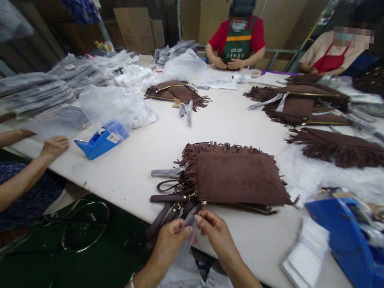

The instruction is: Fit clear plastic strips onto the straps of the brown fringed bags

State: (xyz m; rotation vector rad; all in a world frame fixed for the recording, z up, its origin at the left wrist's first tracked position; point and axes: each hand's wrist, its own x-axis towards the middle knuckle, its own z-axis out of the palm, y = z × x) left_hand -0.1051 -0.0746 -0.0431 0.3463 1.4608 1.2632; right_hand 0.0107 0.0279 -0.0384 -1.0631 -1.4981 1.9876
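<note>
At the table's front edge, my left hand (171,239) grips a narrow clear plastic sleeve (186,244) between thumb and fingers. The fingertips of my right hand (214,232) pinch near the sleeve's upper end, close to the straps. Just beyond both hands lies a stack of brown fringed suede bags (240,177), the top one flat with its fringe to the back and left. Brown wrist straps (166,213) with gold clasps hang from the stack over the edge. Whether a strap is inside the sleeve, I cannot tell.
A blue tape dispenser (104,138) stands left, a larger blue holder (353,245) right, beside folded white papers (306,254). More brown bags (307,106) lie at the back right. Bagged goods (32,89) pile up left. A co-worker's hand (55,146) rests at the left edge; two people sit opposite.
</note>
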